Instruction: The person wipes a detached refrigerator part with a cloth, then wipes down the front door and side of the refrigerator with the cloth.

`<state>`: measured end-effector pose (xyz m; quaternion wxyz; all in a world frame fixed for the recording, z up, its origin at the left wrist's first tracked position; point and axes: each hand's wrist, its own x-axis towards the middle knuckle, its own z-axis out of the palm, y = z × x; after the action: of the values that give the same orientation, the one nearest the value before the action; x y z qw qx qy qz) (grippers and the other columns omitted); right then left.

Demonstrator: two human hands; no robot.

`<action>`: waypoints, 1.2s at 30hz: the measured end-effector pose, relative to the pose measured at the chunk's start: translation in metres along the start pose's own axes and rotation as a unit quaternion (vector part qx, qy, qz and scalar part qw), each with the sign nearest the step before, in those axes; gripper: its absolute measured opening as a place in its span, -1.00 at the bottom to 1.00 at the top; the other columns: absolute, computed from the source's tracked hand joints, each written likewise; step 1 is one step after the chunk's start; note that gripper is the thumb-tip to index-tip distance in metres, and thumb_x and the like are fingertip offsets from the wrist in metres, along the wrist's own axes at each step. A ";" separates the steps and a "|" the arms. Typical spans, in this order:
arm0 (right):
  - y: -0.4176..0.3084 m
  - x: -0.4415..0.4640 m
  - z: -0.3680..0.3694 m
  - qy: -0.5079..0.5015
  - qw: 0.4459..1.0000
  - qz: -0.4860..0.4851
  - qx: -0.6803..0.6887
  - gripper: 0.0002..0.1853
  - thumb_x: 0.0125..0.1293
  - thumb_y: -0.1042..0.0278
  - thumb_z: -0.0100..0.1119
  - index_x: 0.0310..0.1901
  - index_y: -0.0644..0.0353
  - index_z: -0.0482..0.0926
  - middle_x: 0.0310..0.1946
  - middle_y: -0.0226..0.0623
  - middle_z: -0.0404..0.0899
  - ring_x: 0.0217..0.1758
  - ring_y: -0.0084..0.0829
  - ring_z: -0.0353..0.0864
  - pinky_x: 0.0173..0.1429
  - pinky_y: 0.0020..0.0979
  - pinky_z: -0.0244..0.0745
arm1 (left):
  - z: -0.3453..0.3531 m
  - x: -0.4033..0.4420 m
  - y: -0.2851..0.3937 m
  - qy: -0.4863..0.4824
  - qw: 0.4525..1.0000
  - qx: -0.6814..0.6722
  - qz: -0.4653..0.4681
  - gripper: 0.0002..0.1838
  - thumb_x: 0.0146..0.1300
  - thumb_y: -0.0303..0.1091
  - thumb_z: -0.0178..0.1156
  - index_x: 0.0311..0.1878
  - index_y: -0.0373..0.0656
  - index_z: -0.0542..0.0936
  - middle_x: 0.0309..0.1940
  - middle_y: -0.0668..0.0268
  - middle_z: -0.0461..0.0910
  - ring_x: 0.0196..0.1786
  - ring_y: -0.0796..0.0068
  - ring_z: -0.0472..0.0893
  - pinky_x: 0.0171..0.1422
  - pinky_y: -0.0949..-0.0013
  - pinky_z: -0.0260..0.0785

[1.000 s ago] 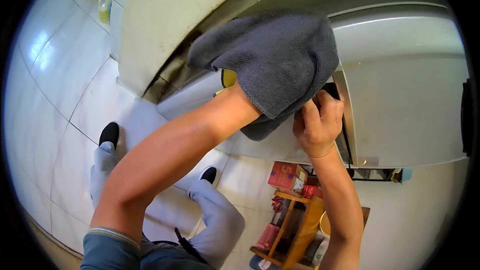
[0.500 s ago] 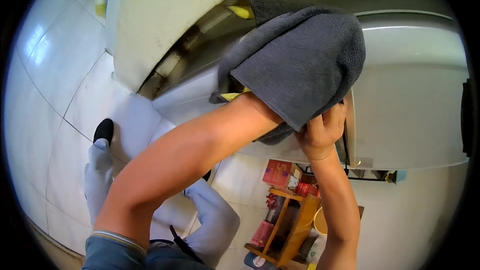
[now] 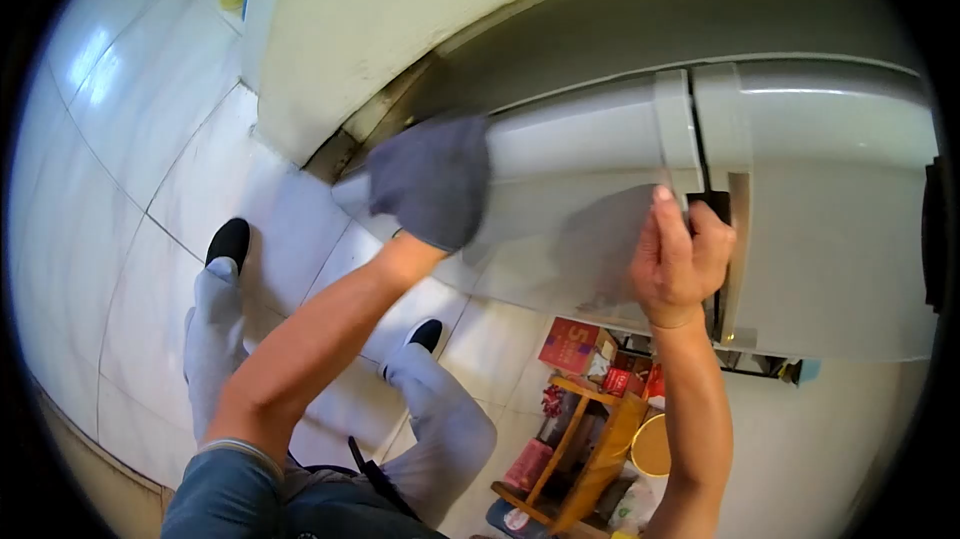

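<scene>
Pale tiles [image 3: 110,139] lie below a glossy appliance door [image 3: 570,144]. Grey cloth [image 3: 430,179] covers the left hand [image 3: 412,255] near the door's left end; grip cannot be determined. Right hand [image 3: 685,261] curls at the black recess [image 3: 712,203], hold unclear. Apparent step: wiping; next requirement: flat contact.

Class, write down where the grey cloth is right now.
In the head view, the grey cloth is just left of the picture's middle, at the end of the left forearm, with the right hand well to its right.
</scene>
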<state>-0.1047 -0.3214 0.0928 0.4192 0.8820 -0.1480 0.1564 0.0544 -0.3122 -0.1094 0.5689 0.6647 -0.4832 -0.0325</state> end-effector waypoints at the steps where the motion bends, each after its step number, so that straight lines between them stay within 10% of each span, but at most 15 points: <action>1: 0.001 0.000 0.000 0.001 1.000 -0.007 0.003 -0.65 0.16 0.55 0.35 0.02 0.10 0.65 -0.25 -0.20 0.51 -0.31 -0.30 0.43 -0.24 -0.38 0.39 | 0.008 0.002 0.006 0.148 0.982 -0.105 0.047 -0.72 0.14 -0.39 0.14 -0.07 -0.13 0.64 -0.30 0.12 0.61 -0.24 0.09 0.59 -0.05 0.12 0.44; 2: 0.000 0.000 -0.002 -0.007 1.000 -0.004 0.008 -0.65 0.17 0.56 0.35 0.02 0.11 0.65 -0.25 -0.18 0.51 -0.30 -0.30 0.43 -0.24 -0.38 0.40 | -0.014 0.026 0.031 0.152 0.972 -0.180 0.028 -0.75 0.10 -0.36 0.21 -0.13 -0.11 0.66 -0.33 0.13 0.63 -0.26 0.10 0.61 -0.12 0.10 0.45; 4: 0.002 -0.005 0.001 0.006 1.000 0.007 0.006 -0.47 -0.02 0.60 0.37 0.06 -0.04 0.67 -0.23 -0.24 0.50 -0.33 -0.30 0.40 -0.30 -0.38 0.36 | -0.022 0.013 0.061 0.014 0.990 -0.135 0.046 -0.44 0.23 -0.33 0.19 0.32 -0.18 0.41 0.23 0.03 0.44 0.28 -0.03 0.39 0.41 0.08 0.15; 7: 0.002 -0.008 -0.004 -0.024 0.999 0.017 0.017 -0.52 0.07 0.59 0.38 0.07 0.02 0.63 -0.19 -0.14 0.49 -0.30 -0.27 0.43 -0.27 -0.37 0.36 | 0.031 0.011 0.050 0.047 0.978 -0.192 0.064 -0.56 0.10 -0.29 0.23 0.08 -0.16 0.53 -0.04 0.07 0.52 0.07 0.00 0.48 0.19 0.09 0.29; 8: 0.003 -0.010 -0.004 -0.026 1.000 0.013 0.012 -0.54 0.09 0.60 0.38 0.07 0.05 0.62 -0.18 -0.13 0.49 -0.28 -0.25 0.44 -0.25 -0.36 0.37 | 0.068 -0.048 0.008 -0.052 0.967 -0.248 0.039 -0.25 0.17 -0.19 0.31 0.41 -0.14 0.28 0.31 0.08 0.33 0.41 -0.02 0.23 0.53 0.12 0.00; 17: 0.008 -0.021 -0.012 -0.051 0.997 0.027 0.049 -0.61 0.26 0.73 0.18 0.12 0.28 0.55 -0.03 0.07 0.42 -0.23 -0.33 0.48 -0.30 -0.46 0.43 | 0.101 -0.148 -0.143 -0.042 0.992 0.049 -0.106 -0.44 0.16 -0.21 0.22 0.25 -0.15 0.45 0.15 0.14 0.46 0.22 0.03 0.39 0.36 0.13 0.19; 21: 0.011 -0.029 -0.018 -0.067 0.997 0.033 0.032 -0.65 0.32 0.74 0.11 0.13 0.37 0.48 0.09 0.04 0.40 0.02 -0.25 0.58 0.00 -0.44 0.64 | 0.105 -0.156 -0.160 -0.040 0.991 0.025 -0.124 -0.22 -0.04 -0.03 0.42 0.27 -0.08 0.42 0.17 0.04 0.44 0.29 -0.04 0.34 0.40 0.07 0.15; 24: 0.009 -0.020 -0.017 -0.057 0.998 0.015 0.029 -0.60 0.27 0.76 0.15 0.14 0.32 0.54 -0.02 0.06 0.40 -0.33 -0.43 0.39 -0.39 -0.52 0.35 | 0.075 -0.115 -0.164 0.036 0.997 0.029 -0.059 -0.37 -0.16 -0.08 0.47 0.04 -0.08 0.58 -0.02 0.04 0.58 0.12 -0.04 0.50 0.23 0.10 0.33; 26: 0.008 -0.021 -0.015 -0.065 0.996 0.021 0.051 -0.59 0.25 0.78 0.16 0.14 0.31 0.54 -0.02 0.05 0.40 -0.31 -0.43 0.41 -0.38 -0.53 0.35 | 0.065 -0.088 -0.179 -0.264 0.931 0.135 -0.214 -0.82 0.02 -0.24 0.25 -0.31 -0.05 0.68 -0.29 0.05 0.65 -0.15 0.04 0.62 -0.03 0.14 0.41; 29: 0.006 -0.022 -0.012 -0.056 0.996 0.030 0.066 -0.58 0.25 0.78 0.16 0.15 0.31 0.53 -0.01 0.06 0.40 -0.26 -0.40 0.43 -0.35 -0.53 0.38 | 0.057 -0.090 -0.172 -0.236 0.942 0.137 -0.196 -0.88 0.01 -0.32 0.21 -0.58 -0.07 0.60 -0.50 0.08 0.62 -0.34 0.05 0.63 -0.23 0.08 0.39; 31: 0.007 -0.022 -0.014 -0.061 0.997 0.020 0.045 -0.59 0.26 0.78 0.16 0.15 0.31 0.53 0.00 0.08 0.41 -0.24 -0.39 0.45 -0.33 -0.53 0.40 | 0.076 -0.095 -0.148 -0.165 0.943 0.154 -0.246 -0.86 0.09 -0.36 0.24 -0.28 -0.15 0.63 -0.30 0.02 0.63 -0.14 -0.03 0.60 -0.09 0.06 0.41; 32: 0.008 -0.022 -0.015 -0.064 0.998 0.010 0.025 -0.59 0.26 0.78 0.15 0.15 0.31 0.53 0.01 0.09 0.41 -0.21 -0.38 0.46 -0.31 -0.53 0.41 | 0.097 -0.125 -0.128 0.071 0.969 0.187 -0.147 -0.77 0.16 -0.40 0.17 -0.11 -0.18 0.60 -0.18 0.03 0.57 0.00 0.01 0.54 0.07 0.10 0.38; 33: 0.008 -0.024 -0.017 -0.067 0.997 0.009 0.024 -0.59 0.26 0.78 0.15 0.15 0.31 0.53 0.01 0.09 0.41 -0.21 -0.38 0.46 -0.31 -0.53 0.41 | 0.115 -0.145 -0.107 0.139 0.959 -0.022 -0.247 -0.71 0.26 -0.44 0.06 0.04 -0.20 0.54 -0.05 0.06 0.51 0.10 0.03 0.47 0.17 0.10 0.33; 34: 0.009 -0.026 -0.019 -0.068 0.997 0.018 0.026 -0.61 0.28 0.77 0.13 0.15 0.34 0.51 0.05 0.07 0.41 -0.14 -0.37 0.50 -0.22 -0.52 0.48 | 0.047 -0.062 -0.057 -0.283 0.864 0.019 -0.415 -0.69 0.29 -0.41 0.07 0.09 -0.19 0.53 0.05 0.08 0.50 0.16 0.03 0.45 0.22 0.09 0.31; 36: 0.010 -0.024 -0.018 -0.063 0.998 0.012 0.017 -0.63 0.30 0.77 0.11 0.15 0.37 0.50 0.08 0.05 0.40 -0.10 -0.36 0.52 -0.18 -0.52 0.52 | 0.061 -0.065 -0.039 -0.050 0.922 -0.060 -0.380 -0.84 0.14 -0.36 0.15 -0.20 -0.14 0.56 -0.19 0.17 0.50 -0.03 0.12 0.49 0.02 0.12 0.34</action>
<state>-0.1336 -0.3103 0.1009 0.3923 0.8951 -0.1820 0.1084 0.0072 -0.3172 -0.1941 0.5276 0.7607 -0.2189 -0.3084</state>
